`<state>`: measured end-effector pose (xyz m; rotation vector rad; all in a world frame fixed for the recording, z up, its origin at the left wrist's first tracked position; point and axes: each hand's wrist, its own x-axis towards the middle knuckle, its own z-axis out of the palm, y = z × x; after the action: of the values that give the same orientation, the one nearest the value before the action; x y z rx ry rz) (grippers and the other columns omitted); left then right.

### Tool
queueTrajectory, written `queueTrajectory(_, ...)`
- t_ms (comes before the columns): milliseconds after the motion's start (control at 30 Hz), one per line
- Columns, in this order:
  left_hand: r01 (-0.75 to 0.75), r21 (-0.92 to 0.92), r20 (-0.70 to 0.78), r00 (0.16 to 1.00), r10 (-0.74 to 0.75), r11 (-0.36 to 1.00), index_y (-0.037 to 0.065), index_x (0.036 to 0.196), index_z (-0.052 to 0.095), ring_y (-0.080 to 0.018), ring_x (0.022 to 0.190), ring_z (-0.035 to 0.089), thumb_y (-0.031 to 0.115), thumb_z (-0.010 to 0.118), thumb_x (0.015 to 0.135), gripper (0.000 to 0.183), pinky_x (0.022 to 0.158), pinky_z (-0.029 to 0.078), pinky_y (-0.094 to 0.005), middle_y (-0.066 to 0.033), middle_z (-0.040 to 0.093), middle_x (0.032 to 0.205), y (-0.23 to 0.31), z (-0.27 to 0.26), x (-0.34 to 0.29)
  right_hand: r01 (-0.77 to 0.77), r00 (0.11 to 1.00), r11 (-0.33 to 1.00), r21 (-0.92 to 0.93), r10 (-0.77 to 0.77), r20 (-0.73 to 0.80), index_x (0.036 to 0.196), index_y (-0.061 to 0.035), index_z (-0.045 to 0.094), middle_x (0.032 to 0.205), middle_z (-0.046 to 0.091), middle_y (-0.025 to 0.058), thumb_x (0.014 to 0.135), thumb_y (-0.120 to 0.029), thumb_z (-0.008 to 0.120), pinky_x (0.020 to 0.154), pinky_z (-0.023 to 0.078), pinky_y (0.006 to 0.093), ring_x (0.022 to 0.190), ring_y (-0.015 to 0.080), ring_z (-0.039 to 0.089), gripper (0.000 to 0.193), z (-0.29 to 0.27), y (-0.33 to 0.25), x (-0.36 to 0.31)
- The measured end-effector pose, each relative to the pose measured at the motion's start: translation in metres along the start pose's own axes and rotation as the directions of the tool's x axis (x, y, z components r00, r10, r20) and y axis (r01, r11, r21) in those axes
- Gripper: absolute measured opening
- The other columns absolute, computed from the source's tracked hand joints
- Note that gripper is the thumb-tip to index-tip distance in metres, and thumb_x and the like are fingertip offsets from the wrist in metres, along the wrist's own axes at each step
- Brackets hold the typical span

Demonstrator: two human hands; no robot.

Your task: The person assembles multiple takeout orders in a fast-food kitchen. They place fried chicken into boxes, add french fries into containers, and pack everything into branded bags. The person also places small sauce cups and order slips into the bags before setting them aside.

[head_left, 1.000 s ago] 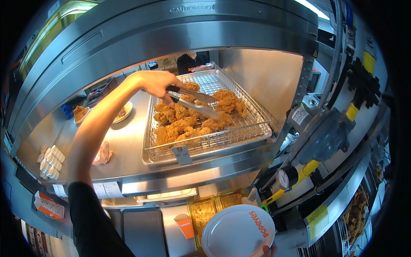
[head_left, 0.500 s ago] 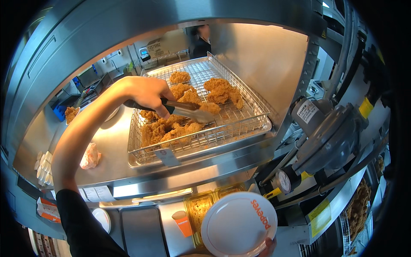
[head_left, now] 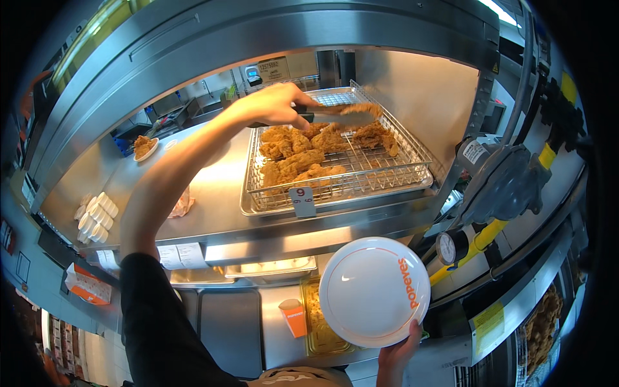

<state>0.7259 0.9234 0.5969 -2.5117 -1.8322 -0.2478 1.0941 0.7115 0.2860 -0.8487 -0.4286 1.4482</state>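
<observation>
My left hand (head_left: 277,106) is closed around dark-handled metal tongs (head_left: 338,119) above the far part of a wire rack basket (head_left: 419,155). At the tongs' blurred tips is a piece of fried chicken (head_left: 362,109), raised off the rack. Several other fried chicken pieces (head_left: 293,166) lie below on the wires, mostly toward the left and front. Low and to the right, my right hand (head_left: 400,353) grips the edge of a round white plate (head_left: 364,293) with orange lettering. The plate is tilted, with no food on it.
A steel hood (head_left: 290,29) arches over the warming shelf. Stacked white containers (head_left: 97,219) and a bowl of chicken (head_left: 146,149) stand left. Below are a dark tray (head_left: 230,322), an orange carton (head_left: 294,319) and an amber pan (head_left: 322,342). A gauge (head_left: 446,248) and pipes crowd the right.
My left hand has moved up and away, and the tongs have risen from the rack with a chicken piece. My right hand still holds the plate, now more fully in view.
</observation>
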Motion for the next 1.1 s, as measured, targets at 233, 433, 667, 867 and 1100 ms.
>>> queueTrajectory(233,-0.189,0.088,0.008,0.982,0.189,0.978,0.022,0.140,0.059,-0.0260,0.111,0.068,0.019,0.078,0.084,0.059,0.096,0.054,-0.0396,-0.0111,0.068,0.127,0.076,0.010,-0.141,-0.005,0.986,1.000,0.029,0.000,0.164,0.148,-0.0005,0.036,0.143,0.047,0.0171,0.096,-0.033,0.051,0.110,0.040,0.0448,0.133,0.0288,0.048,0.063,0.025,-0.017,0.002)
queueTrajectory(433,-0.140,0.021,0.334,0.934,0.125,0.990,0.011,0.144,0.052,-0.0263,0.110,0.065,0.029,0.073,0.086,0.063,0.091,0.057,-0.0409,-0.0104,0.064,0.129,0.121,0.059,-0.188,-0.044,0.973,0.998,-0.055,0.055,0.223,0.149,0.0026,0.036,0.146,0.049,0.0180,0.098,-0.041,0.048,0.111,0.038,0.0437,0.135,0.0301,0.048,0.068,0.029,-0.015,-0.004)
queueTrajectory(667,0.008,-0.023,-0.157,0.988,-0.011,1.000,0.015,0.140,0.059,-0.0238,0.098,0.069,0.010,0.079,0.079,0.064,0.082,0.057,-0.0373,-0.0106,0.070,0.119,-0.004,-0.015,-0.199,0.022,0.995,0.996,-0.089,-0.014,0.096,0.150,-0.0021,0.033,0.144,0.046,0.0195,0.095,-0.033,0.052,0.111,0.042,0.0466,0.133,0.0336,0.049,0.066,0.018,0.002,0.003)
queueTrajectory(867,0.141,0.328,0.264,0.936,-0.234,0.934,0.018,0.134,0.064,-0.0315,0.105,0.065,0.020,0.081,0.068,0.068,0.089,0.050,-0.0429,-0.0111,0.071,0.117,-0.070,-0.056,-0.133,-0.037,0.997,0.999,-0.025,0.035,-0.063,0.149,0.0022,0.035,0.147,0.047,0.0227,0.097,-0.016,0.051,0.115,0.036,0.0514,0.133,0.0381,0.048,0.057,0.021,0.014,0.012)
queueTrajectory(1100,0.041,0.117,0.591,0.800,-0.103,0.992,0.008,0.126,0.069,-0.0300,0.079,0.069,0.013,0.083,0.067,0.061,0.073,0.051,-0.0402,-0.0160,0.074,0.088,-0.084,-0.049,-0.049,-0.001,0.999,0.997,-0.077,-0.002,-0.048,0.148,0.0008,0.038,0.145,0.049,0.0223,0.096,-0.017,0.055,0.114,0.037,0.0518,0.132,0.0378,0.049,0.057,0.021,0.018,0.014)
